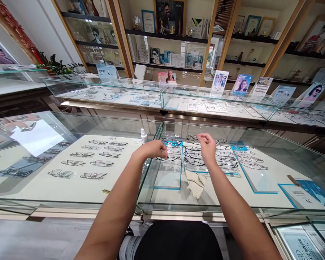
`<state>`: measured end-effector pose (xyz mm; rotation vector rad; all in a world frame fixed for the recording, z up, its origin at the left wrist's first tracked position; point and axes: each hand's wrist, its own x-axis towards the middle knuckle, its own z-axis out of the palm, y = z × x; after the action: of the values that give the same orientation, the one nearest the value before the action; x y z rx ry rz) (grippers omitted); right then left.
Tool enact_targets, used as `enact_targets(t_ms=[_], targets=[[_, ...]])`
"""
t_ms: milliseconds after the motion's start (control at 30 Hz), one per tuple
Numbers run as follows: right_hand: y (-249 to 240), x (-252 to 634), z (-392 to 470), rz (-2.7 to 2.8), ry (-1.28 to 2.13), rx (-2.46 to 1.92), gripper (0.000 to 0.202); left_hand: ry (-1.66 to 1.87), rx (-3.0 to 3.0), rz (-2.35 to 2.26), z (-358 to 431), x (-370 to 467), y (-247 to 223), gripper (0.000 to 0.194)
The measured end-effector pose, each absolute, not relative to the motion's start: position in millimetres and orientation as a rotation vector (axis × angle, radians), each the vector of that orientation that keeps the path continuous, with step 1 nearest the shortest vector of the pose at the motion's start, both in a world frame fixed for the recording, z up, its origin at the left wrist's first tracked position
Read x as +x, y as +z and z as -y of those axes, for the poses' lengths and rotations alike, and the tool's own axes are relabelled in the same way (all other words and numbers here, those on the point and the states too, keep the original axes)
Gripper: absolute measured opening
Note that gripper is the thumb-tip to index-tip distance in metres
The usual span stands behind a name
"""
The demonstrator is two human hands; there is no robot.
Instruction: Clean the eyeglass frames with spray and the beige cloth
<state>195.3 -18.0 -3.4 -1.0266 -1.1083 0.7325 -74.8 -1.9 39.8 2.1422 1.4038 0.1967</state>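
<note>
My left hand [155, 148] is over the glass display counter, wrist bent and fingers curled downward. Dark eyeglasses [174, 159] show right by its fingertips; whether they are in its grip I cannot tell. To the right, my right hand [208, 145] is raised with fingers bent toward the thumb, near a pair of eyeglasses [192, 138] at the back of the rows. Anything pinched in it is too small to make out. Between and below the hands, a crumpled beige cloth [195, 181] lies on the counter. A white spray bottle [143, 136] stands just behind my left hand.
Rows of eyeglasses [101, 163] fill the left case, and more frames [251, 161] lie to the right. Glass edges [151, 169] divide the counter. Across from me runs a second glass counter [141, 86] with upright advertising cards [242, 84], backed by shelves.
</note>
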Motion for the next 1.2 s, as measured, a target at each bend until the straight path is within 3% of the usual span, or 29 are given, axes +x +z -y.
enact_targets(t_ms=[467, 667, 967, 1100, 1200], targets=[[-5, 194, 18, 1.115, 0.76, -1.019, 0.019, 0.114, 2.226, -1.541, -4, -68, 30, 0.013], [-4, 194, 19, 1.104, 0.749, -1.04, 0.022, 0.247, 2.325, -1.8, -12, -59, 22, 0.024], [-5, 191, 20, 1.173, 0.788, -1.038, 0.028, 0.211, 2.307, -1.787, -18, -55, 8, 0.016], [-4, 192, 19, 1.16, 0.767, -1.062, 0.025, 0.282, 2.305, -1.779, -16, -61, 15, 0.014], [-1, 193, 19, 1.111, 0.756, -1.098, 0.021, 0.587, 2.15, -1.697, -15, -62, 22, 0.018]])
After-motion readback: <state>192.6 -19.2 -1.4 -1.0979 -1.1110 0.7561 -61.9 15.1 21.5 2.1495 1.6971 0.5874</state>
